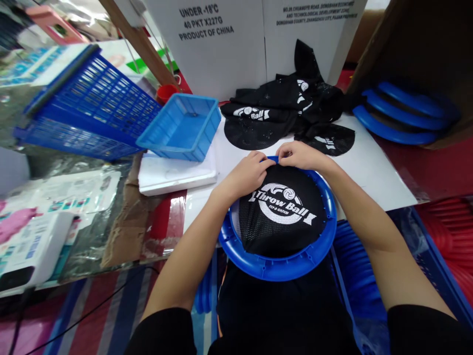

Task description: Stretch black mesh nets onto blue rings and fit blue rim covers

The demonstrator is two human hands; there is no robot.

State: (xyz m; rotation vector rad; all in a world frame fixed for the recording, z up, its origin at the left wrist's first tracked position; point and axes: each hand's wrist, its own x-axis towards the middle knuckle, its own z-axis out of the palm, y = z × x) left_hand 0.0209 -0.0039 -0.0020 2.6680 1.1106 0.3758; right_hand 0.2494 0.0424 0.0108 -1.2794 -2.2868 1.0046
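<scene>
Right now, your left grip [252,172] and right grip [301,155] pinch the far rim of a glossy blue ring [238,249], above your lap by the bench [424,165]; black mesh cloth [283,214], printed "Throw Ball" in white, spans it.

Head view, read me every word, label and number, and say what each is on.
"UNDER -18°C 40 PKT X227G PRODUCT OF CHINA": white carton, left side.
"CHUANGYE ROAD, DONGSHAN ECONOMIC AND TECHNOLOGICAL DEVELOPMENT ZONE, DONGSHAN COUNTY, ZHANGZHOU CITY": same carton, right side; start and end blurred.
"Throw Ball FLY & CATCH": black mesh in blue ring.
"Ball": black pile behind; other prints partly hidden.
White box and other packaging at left: too blurred.
</scene>
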